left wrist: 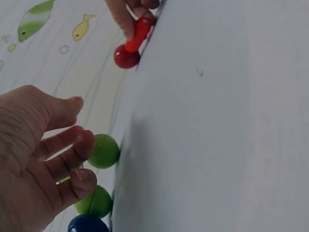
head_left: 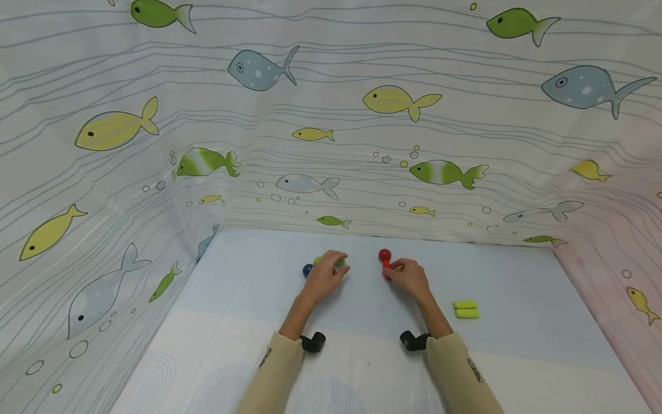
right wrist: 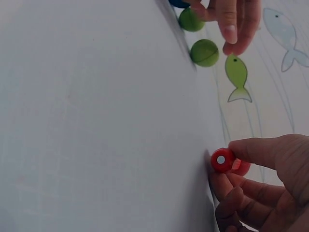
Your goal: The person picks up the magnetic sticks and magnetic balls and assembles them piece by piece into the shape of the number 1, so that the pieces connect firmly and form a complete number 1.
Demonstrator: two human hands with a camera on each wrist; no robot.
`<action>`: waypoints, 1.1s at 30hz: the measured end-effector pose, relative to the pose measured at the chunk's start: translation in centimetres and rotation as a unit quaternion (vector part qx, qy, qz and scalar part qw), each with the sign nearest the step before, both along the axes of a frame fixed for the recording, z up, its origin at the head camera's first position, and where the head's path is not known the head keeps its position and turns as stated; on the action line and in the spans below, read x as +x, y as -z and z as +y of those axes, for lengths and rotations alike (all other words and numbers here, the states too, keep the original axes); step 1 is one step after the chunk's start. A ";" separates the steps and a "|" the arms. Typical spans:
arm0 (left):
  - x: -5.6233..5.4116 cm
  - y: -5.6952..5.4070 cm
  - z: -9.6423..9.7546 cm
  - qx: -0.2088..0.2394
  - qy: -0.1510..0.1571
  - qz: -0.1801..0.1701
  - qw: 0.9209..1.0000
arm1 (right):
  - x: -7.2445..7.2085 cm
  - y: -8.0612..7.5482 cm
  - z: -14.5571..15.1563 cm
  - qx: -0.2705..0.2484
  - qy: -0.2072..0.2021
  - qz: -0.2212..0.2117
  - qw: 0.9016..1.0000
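My right hand [head_left: 411, 277] pinches a red stick [left wrist: 140, 34] between thumb and fingers. At its far end a red ball [head_left: 385, 255] touches the stick; the near end shows a pale round spot in the right wrist view. Across from it, my left hand [head_left: 326, 277] hovers with loosely bent fingers, holding nothing. Two green balls [left wrist: 105, 151] lie beside those fingers, partly covered by them in the head view. A dark blue ball [head_left: 307, 270] sits at the left of the green ones.
Two yellow-green sticks [head_left: 465, 314] lie side by side on the table [head_left: 517, 322], right of my right forearm. Behind the table and along its sides hangs a fish-patterned sheet [head_left: 362, 190]. Each wrist carries a black camera mount [head_left: 313, 342].
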State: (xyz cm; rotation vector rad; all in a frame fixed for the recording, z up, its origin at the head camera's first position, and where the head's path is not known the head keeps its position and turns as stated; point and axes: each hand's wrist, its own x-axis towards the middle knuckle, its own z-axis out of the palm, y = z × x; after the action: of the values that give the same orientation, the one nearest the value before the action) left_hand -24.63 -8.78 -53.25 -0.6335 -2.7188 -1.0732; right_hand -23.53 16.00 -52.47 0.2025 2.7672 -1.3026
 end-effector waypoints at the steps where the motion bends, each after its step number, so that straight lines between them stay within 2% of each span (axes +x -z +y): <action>1: -0.1 0.0 0.0 0.000 -0.002 0.005 1.000 | 0.0 0.0 0.0 0.000 0.001 -0.001 1.000; 9: -0.2 0.2 0.3 0.007 -0.036 0.027 0.999 | -0.1 0.2 0.2 -0.002 0.000 -0.002 1.000; 15: -0.3 0.4 0.6 0.000 -0.073 0.033 0.997 | -0.1 0.3 0.2 -0.007 -0.007 0.003 1.000; 23: -0.4 0.4 1.0 -0.033 -0.107 0.005 0.994 | -0.3 0.6 0.4 -0.005 -0.013 0.008 1.000; 27: -0.4 0.4 1.1 -0.041 -0.113 -0.004 0.993 | -0.2 0.4 0.3 -0.009 -0.011 0.005 1.000; 33: 0.0 0.5 1.3 -0.046 -0.094 -0.018 0.994 | -0.2 0.2 0.1 -0.018 -0.005 -0.004 1.000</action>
State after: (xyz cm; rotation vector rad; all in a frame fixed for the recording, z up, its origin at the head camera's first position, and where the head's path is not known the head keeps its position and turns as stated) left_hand -24.67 -7.48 -53.71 -0.3634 -2.8039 -0.9278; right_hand -23.70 16.09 -52.64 0.1914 2.7321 -1.3442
